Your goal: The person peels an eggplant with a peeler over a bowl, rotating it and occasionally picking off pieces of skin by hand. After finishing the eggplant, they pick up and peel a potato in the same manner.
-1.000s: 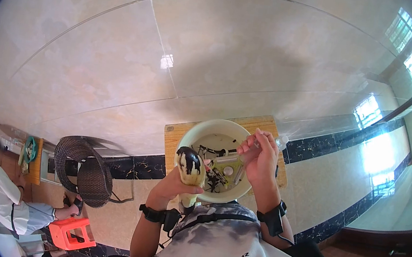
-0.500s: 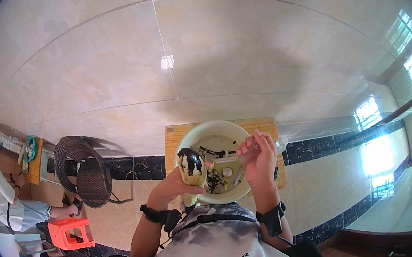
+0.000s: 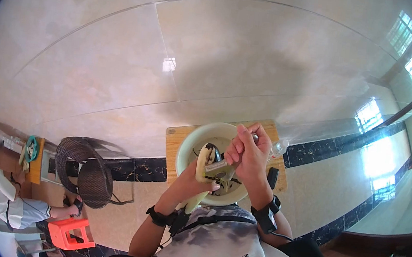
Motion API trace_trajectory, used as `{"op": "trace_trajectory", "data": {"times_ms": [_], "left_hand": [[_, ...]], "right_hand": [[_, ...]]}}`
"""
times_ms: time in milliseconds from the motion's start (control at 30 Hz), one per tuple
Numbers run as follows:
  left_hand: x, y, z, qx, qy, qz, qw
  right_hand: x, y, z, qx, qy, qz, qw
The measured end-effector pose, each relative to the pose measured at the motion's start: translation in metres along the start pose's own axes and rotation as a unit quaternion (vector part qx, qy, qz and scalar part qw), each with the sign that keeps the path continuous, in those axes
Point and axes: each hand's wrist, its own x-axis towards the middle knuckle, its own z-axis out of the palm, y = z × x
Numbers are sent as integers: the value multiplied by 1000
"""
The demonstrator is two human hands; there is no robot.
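Observation:
My left hand (image 3: 184, 185) is wrapped around a partly peeled eggplant (image 3: 202, 164), held tilted over the near left side of a pale basin (image 3: 186, 144). Most of its visible flesh is pale, with dark skin left toward the upper end. My right hand (image 3: 250, 152) is closed around the handle of a metal peeler (image 3: 218, 167). The peeler's head lies against or just in front of the eggplant's right side; exact contact is hard to make out. Dark strips of peel lie in the basin, partly hidden by my hands.
The basin stands on a small wooden table (image 3: 175, 148) against the tiled wall. A clear plastic bottle (image 3: 279, 147) is at its right. To the left are a dark wicker chair (image 3: 95, 181), a red stool (image 3: 72, 234) and a seated person (image 3: 5, 188) beside another table.
My right hand has moved left and toward me, bringing the peeler to the eggplant. The eggplant has turned, showing more pale flesh, and shifted slightly right.

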Motion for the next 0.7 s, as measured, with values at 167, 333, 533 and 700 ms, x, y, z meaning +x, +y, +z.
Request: {"op": "trace_trajectory", "data": {"times_ms": [167, 333, 533, 700], "left_hand": [[0, -6, 0, 16, 1, -18, 1000], [-4, -3, 4, 6, 3, -33, 999], [-5, -5, -4, 68, 7, 2, 998], [-6, -4, -5, 81, 17, 22, 996]], "right_hand": [[-3, 4, 7, -69, 27, -53, 996], [-8, 8, 12, -152, 53, -110, 981], [-5, 10, 7, -129, 66, -101, 984], [-4, 9, 9, -101, 81, -87, 988]]}}
